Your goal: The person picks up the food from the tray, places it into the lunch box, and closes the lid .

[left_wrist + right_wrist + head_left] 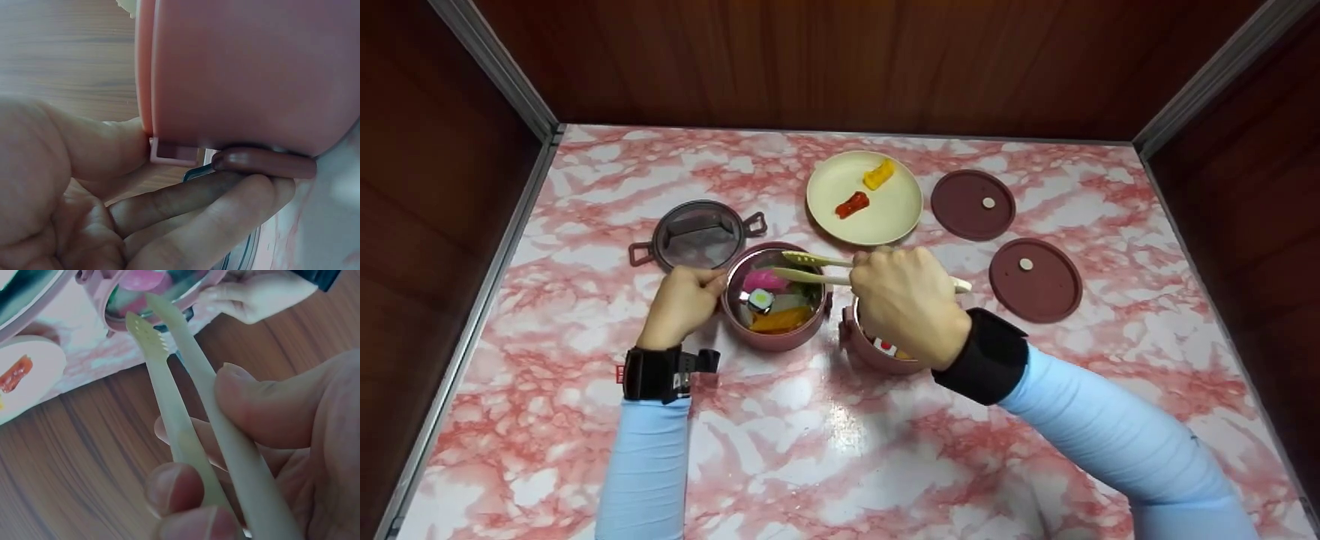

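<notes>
My left hand holds the left side of a pink pot; in the left wrist view the thumb lies at the pot's rim and the fingers lie along its brown handle. Inside that pot are a pink piece, a white-and-green piece and an orange piece. Pale green tongs are gripped in my right hand. Their tips are parted over the pot's far right rim, with nothing between them. Below the right hand, partly hidden by it, stands a second pink pot with food pieces inside.
A cream plate at the back bears a red piece and a yellow piece. Two maroon lids lie to its right. Behind the left hand is a glass lid with two side handles. Brown walls enclose the marbled table.
</notes>
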`<state>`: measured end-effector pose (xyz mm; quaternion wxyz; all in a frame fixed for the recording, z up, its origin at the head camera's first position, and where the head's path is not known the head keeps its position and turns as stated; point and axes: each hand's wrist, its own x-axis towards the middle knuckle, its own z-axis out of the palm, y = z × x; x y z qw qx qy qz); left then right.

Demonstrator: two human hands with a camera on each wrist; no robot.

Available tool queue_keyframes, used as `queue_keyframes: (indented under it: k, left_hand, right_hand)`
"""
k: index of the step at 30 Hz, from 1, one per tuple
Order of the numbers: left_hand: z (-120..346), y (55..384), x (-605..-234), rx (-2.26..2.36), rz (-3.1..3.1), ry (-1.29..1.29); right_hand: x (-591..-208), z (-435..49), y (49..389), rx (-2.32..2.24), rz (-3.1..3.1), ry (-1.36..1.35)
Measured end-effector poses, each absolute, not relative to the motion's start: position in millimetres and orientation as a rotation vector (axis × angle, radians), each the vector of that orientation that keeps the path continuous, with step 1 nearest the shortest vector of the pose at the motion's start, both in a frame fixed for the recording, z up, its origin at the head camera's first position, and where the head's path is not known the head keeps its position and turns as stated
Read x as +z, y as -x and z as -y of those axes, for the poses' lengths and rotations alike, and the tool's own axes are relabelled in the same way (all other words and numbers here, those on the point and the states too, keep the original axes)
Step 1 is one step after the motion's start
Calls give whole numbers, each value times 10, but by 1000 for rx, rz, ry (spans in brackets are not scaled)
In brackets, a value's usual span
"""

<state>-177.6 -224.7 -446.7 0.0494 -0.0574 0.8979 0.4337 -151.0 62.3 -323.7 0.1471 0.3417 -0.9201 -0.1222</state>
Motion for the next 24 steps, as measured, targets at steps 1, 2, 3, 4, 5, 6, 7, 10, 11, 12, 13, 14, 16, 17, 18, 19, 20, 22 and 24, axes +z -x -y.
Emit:
queue_keyframes:
  k: [1, 2, 3, 4, 5, 6, 7, 10, 11, 12, 13, 14, 16, 17, 18, 19, 20, 22, 24]
  left_hand:
    - [2248, 1777, -4468, 1320, -2734, 176]
    - [2247, 1776, -4467, 1317, -2732, 175]
    - [2247, 1776, -4466, 1315, -2728, 175]
    - [2247, 1778, -4468, 1315, -2726, 175]
    - [2248, 1780, -4470, 1315, -2726, 177]
    - [2248, 1781, -4471, 1315, -2726, 174]
    - [2249, 1782, -4473, 1316, -2726, 173]
    - [2256, 1780, -4479, 1316, -2731, 173]
    - [2258, 1779, -4480, 1314, -2733, 174]
    - [2260, 1776, -4480, 1312, -2732, 175]
    - [2262, 1774, -4480, 1310, -2729, 178]
    - [2262, 1772, -4480, 1308, -2727, 180]
    - [2262, 1771, -4480, 1312, -2715, 186]
    - [2260, 1771, -4481, 1316, -2710, 188]
    - [2258, 1771, -4479, 1320, -2705, 189]
    - [2257, 1772, -4480, 1321, -2710, 189]
    - [2255, 1773, -4480, 1322, -2718, 187]
    - [2249, 1775, -4479, 1324, -2734, 180]
    - [2242, 1777, -4477, 1328, -2748, 170]
  right_hand:
    - [-3246, -622, 1522, -355, 2649, -985]
    - [-3257, -621, 1536, -361, 2651, -989]
    - [-3269, -621, 1548, -367, 2656, -990]
    - [-3281, -623, 1560, -370, 2665, -989]
    - [-3290, -625, 1570, -370, 2673, -987]
    - [-3300, -628, 1580, -368, 2682, -984]
    - [-3305, -631, 1588, -362, 2692, -981]
    - [-3298, -648, 1612, -323, 2713, -980]
    - [-3289, -659, 1623, -301, 2728, -982]
    - [-3277, -673, 1638, -270, 2746, -982]
    - [-3257, -691, 1656, -245, 2765, -979]
    - [-3230, -715, 1676, -219, 2787, -971]
    - [-3159, -776, 1726, -155, 2840, -935]
    - [-3116, -811, 1756, -134, 2868, -907]
    - [-3071, -848, 1790, -119, 2890, -877]
    - [-3029, -890, 1828, -113, 2898, -850]
    - [-2996, -936, 1872, -98, 2896, -827]
    - [-2959, -1034, 1985, -77, 2871, -795]
    - [-2968, -1145, 2122, -42, 2820, -791]
